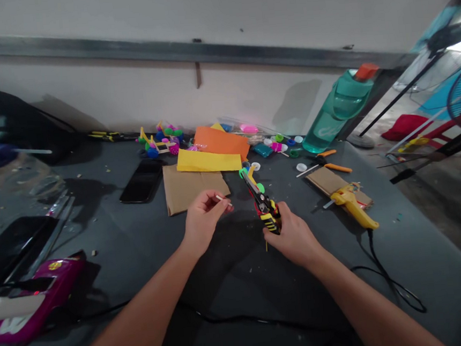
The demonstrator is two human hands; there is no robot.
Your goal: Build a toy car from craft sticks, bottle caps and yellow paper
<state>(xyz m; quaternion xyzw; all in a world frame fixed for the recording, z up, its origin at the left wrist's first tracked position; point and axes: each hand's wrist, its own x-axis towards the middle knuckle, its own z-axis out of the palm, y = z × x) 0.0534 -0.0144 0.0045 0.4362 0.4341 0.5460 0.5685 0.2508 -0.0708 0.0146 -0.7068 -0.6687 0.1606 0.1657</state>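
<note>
My left hand [204, 218] is closed in a pinch over the dark table, with a short white stick [218, 197] between thumb and fingers. To its right, my right hand [294, 234] is wrapped round a pair of snips [270, 220] with black-and-yellow handles and a dark metal head pointing away from me. Just past the head lie small green and yellow plastic pieces [251, 175], partly covered by it. A piece of cardboard [191, 184] lies flat beyond my left hand, under a yellow sheet [209, 160]. The snips and the stick are apart.
A black phone [141, 182] lies left of the cardboard. Rightward are a yellow glue gun [354, 208] on cardboard, orange-handled pliers [332, 165] and a teal bottle [336, 112]. A magenta device [43, 297] sits at left. A black cable [243, 317] crosses the near table.
</note>
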